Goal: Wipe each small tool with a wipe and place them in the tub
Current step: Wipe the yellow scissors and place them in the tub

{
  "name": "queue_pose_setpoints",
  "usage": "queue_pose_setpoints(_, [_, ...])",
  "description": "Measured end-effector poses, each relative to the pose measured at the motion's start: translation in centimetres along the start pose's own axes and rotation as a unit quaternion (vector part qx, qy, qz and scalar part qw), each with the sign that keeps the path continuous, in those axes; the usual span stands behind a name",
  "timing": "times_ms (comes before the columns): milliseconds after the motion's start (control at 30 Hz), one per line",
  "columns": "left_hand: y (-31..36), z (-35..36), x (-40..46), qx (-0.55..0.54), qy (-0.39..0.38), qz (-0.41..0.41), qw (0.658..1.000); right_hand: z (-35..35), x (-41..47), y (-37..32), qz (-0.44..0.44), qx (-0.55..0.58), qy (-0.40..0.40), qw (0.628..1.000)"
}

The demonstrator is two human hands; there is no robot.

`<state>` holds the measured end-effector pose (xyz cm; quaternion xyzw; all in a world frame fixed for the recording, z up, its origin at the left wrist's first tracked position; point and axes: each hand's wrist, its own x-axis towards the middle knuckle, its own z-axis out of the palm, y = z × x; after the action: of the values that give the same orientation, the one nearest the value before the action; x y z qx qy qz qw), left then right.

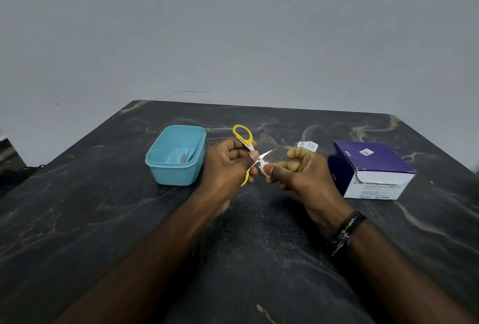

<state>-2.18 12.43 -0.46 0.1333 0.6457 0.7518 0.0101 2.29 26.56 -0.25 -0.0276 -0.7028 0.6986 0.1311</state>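
My left hand (228, 165) grips small scissors with yellow handles (242, 133), blades spread apart above the table. One curved blade (268, 153) points up to the right. My right hand (300, 176) pinches a white wipe (265, 169) around the other blade, between thumb and fingers. A light blue tub (176, 155) stands just left of my left hand, and at least one small tool (184, 159) lies inside it.
A purple and white box of alcohol swabs (370, 169) sits to the right of my right hand. A small white packet (308, 145) lies behind my right hand. The dark marbled table (233, 246) ends near a grey wall.
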Motion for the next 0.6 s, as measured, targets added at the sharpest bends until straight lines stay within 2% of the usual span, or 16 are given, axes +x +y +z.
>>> queue_pose_setpoints(333, [-0.22,-0.10,-0.18,0.024,-0.035,-0.001,0.999,-0.08,-0.24,-0.20,0.011,-0.005,-0.009,1.000])
queue_pose_setpoints(600, [0.15,-0.56,0.06,0.004,-0.022,0.006,1.000,-0.28,-0.05,-0.16,0.009,-0.002,-0.013,1.000])
